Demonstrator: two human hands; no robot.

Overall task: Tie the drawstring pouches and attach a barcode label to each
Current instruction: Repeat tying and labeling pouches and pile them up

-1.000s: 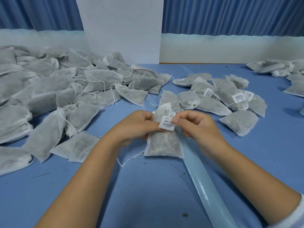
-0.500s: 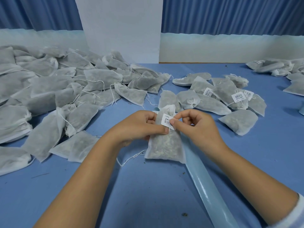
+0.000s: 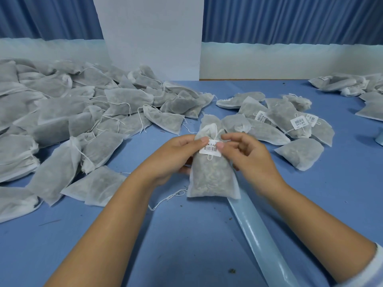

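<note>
A white mesh drawstring pouch (image 3: pixel 211 177) filled with dried material stands upright at the table's middle, its neck gathered. A white barcode label (image 3: pixel 211 149) lies against its upper front, on the drawstring. My left hand (image 3: pixel 176 158) grips the pouch's left side, thumb on the label's left edge. My right hand (image 3: pixel 246 156) pinches the label's right edge with thumb and forefinger. A loose string end (image 3: pixel 170 198) trails on the table to the pouch's lower left.
A big heap of unlabelled pouches (image 3: pixel 62 121) fills the left side. Labelled pouches (image 3: pixel 290 123) lie at the right, with more (image 3: pixel 352 85) far right. A pale blue strip (image 3: pixel 261 235) runs diagonally over the blue table (image 3: pixel 186 245). A white board (image 3: pixel 151 36) stands behind.
The label has turned from tilted to flat, barcode facing up on the pouch front. My right hand has opened its grip slightly and shifted right; the pouch stands more upright.
</note>
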